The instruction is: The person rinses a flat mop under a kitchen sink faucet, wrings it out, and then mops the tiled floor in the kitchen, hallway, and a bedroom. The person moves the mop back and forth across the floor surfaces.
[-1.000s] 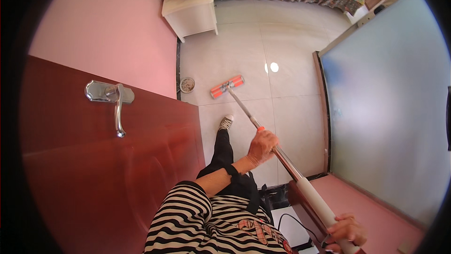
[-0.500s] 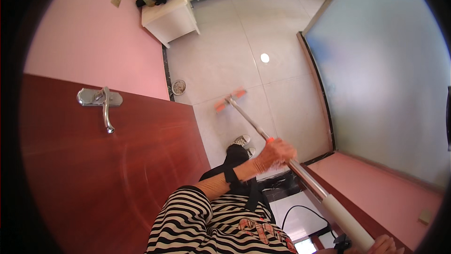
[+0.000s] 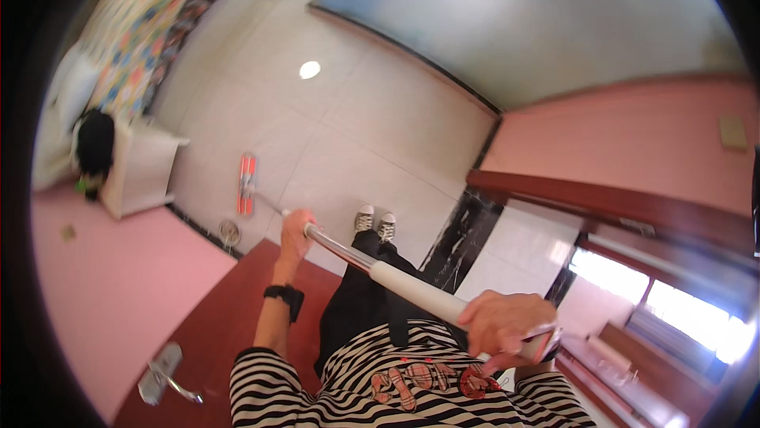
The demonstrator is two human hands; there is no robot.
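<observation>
A flat mop with an orange-red head [image 3: 247, 184] rests on the pale tile floor, left of my shoes. From it a metal pole with a thick white grip [image 3: 416, 292] slants across in front of my body. Low on the pole, my left hand [image 3: 297, 230] is closed around it, a black band on that wrist. My right hand [image 3: 511, 321] is wrapped over the upper end of the white grip, near my striped shirt.
A reddish-brown door [image 3: 261, 309] stands close at my left, with a small bowl [image 3: 229, 232] on the floor just beyond it. Further left are a white cabinet [image 3: 142, 163] and a bed [image 3: 142, 48]. A frosted glass partition [image 3: 507, 16] rises ahead; a dark threshold [image 3: 459, 242] crosses at the right.
My view has turned to the right, so the bed and cabinet appear at the left. The mop lies more crosswise, and my right hand has come fully into sight.
</observation>
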